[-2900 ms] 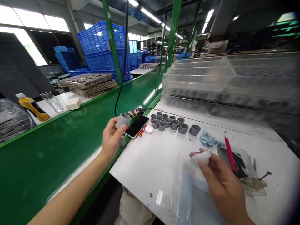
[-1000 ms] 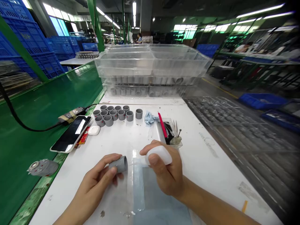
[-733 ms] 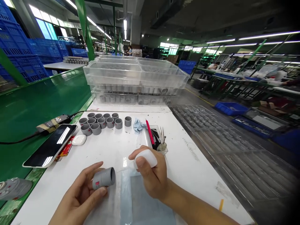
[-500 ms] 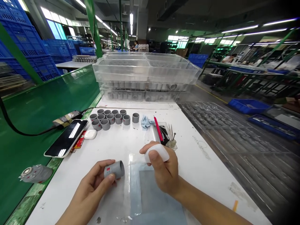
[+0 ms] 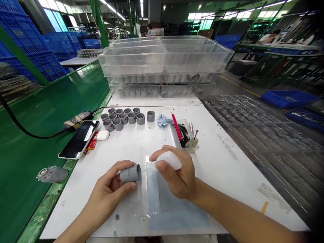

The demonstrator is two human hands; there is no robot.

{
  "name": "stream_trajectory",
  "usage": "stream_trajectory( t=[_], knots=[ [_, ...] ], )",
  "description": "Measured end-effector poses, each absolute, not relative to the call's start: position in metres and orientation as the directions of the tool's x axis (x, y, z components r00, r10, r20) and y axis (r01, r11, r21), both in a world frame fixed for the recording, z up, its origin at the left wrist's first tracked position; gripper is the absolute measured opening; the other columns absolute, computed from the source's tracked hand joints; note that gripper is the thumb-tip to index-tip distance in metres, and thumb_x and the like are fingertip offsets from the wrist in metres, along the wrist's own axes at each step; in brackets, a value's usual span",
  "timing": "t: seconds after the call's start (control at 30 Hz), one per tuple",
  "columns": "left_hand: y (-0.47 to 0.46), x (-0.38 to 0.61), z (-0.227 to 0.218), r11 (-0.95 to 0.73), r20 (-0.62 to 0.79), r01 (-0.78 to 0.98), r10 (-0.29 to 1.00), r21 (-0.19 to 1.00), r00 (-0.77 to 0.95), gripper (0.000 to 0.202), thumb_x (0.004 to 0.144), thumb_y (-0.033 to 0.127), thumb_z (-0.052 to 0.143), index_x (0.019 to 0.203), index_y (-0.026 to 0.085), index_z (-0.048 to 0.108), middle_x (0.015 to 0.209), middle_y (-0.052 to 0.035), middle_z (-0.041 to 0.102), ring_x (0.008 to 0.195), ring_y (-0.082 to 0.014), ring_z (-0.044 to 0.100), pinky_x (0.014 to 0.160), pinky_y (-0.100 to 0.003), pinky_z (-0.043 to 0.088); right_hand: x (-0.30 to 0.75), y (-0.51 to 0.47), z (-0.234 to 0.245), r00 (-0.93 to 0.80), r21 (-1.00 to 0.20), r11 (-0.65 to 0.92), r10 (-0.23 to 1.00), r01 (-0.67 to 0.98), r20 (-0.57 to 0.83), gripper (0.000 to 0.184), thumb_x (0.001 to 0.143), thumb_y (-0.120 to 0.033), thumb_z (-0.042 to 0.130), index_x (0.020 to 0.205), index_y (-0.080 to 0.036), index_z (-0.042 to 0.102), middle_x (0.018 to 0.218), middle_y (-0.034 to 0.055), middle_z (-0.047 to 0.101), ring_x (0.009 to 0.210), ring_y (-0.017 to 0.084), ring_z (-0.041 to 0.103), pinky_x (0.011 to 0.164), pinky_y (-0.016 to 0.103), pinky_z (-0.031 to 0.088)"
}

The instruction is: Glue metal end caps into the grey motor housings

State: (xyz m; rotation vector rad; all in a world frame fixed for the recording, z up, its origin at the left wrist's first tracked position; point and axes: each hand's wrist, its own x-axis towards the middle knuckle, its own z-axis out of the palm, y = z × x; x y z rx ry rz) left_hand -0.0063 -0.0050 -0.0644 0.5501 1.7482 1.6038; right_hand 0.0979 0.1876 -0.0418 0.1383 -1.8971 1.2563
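Observation:
My left hand holds a grey cylindrical sleeve on its side, fingers above and behind, thumb below. The sleeve's open end faces right. In my right hand is a small white squeeze bottle, gripped between thumb and fingers. What looks like its thin nozzle points left, close to the sleeve's open rim; whether it touches I cannot tell. Beneath the right hand lies a light blue sheet with clear plastic film on it. Several more grey sleeves stand upright in a group at the back left.
A clear tray holds a red pen-like tool and tweezers, beside a crumpled blue cloth. At left are a phone, a white case and a grey round part. Stacked clear trays stand behind.
The sleeve has turned in my left hand, so its red mark no longer shows. Both hands are closer together, with the bottle's tip near the sleeve's rim. The camera view has shifted.

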Motion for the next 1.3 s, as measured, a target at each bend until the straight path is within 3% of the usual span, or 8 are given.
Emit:
stream_trajectory(
  t=[0.13, 0.2, 0.8, 1.0, 1.3],
  knots=[
    [-0.003, -0.001, -0.059, 0.157, -0.255, -0.204, 0.688, 0.966, -0.679, 0.043, 0.080, 0.036, 0.084, 0.119, 0.026, 0.067, 0.082, 0.0015, 0.068, 0.071, -0.0151, 0.060, 0.066, -0.023, 0.053, 0.097, 0.188, -0.043, -0.653, -0.712, 0.499, 0.328, -0.495, 0.683, 0.019, 0.097, -0.026, 0.059, 0.087, -0.016, 0.071, 0.065, 0.0007, 0.063, 0.054, 0.012, 0.054, 0.054, 0.028, 0.046],
    [-0.003, 0.000, -0.057, 0.163, -0.253, -0.194, 0.674, 0.967, -0.694, 0.045, 0.079, 0.037, 0.085, 0.118, 0.024, 0.067, 0.075, 0.0024, 0.066, 0.066, -0.0144, 0.058, 0.065, -0.023, 0.054, 0.096, 0.188, -0.043, -0.667, -0.719, 0.498, 0.322, -0.484, 0.672, 0.023, 0.099, -0.027, 0.056, 0.083, -0.017, 0.070, 0.063, -0.0001, 0.061, 0.053, 0.012, 0.053, 0.053, 0.028, 0.045],
    [0.000, 0.002, -0.053, 0.160, -0.276, -0.231, 0.684, 0.960, -0.675, 0.044, 0.078, 0.034, 0.085, 0.116, 0.023, 0.067, 0.079, 0.0004, 0.070, 0.069, -0.0166, 0.063, 0.065, -0.026, 0.054, 0.097, 0.185, -0.045, -0.701, -0.727, 0.546, 0.315, -0.417, 0.640, 0.033, 0.101, -0.030, 0.053, 0.073, -0.018, 0.065, 0.058, -0.0013, 0.055, 0.050, 0.011, 0.051, 0.050, 0.028, 0.041],
    [-0.001, 0.002, -0.053, 0.138, -0.277, -0.255, 0.692, 0.957, -0.666, 0.043, 0.078, 0.032, 0.086, 0.116, 0.023, 0.067, 0.080, 0.0022, 0.071, 0.069, -0.0129, 0.062, 0.065, -0.021, 0.053, 0.097, 0.185, -0.045, -0.699, -0.718, 0.556, 0.307, -0.418, 0.645, 0.036, 0.102, -0.031, 0.052, 0.071, -0.018, 0.064, 0.059, -0.0001, 0.058, 0.050, 0.012, 0.052, 0.050, 0.028, 0.042],
    [-0.003, 0.000, -0.055, 0.175, -0.262, -0.196, 0.690, 0.965, -0.675, 0.041, 0.081, 0.037, 0.083, 0.117, 0.023, 0.069, 0.070, 0.0027, 0.068, 0.064, -0.0130, 0.057, 0.065, -0.021, 0.052, 0.097, 0.187, -0.045, -0.682, -0.745, 0.499, 0.353, -0.442, 0.641, 0.036, 0.102, -0.032, 0.053, 0.072, -0.017, 0.065, 0.060, 0.0008, 0.059, 0.052, 0.012, 0.054, 0.050, 0.028, 0.042]
  ],
)
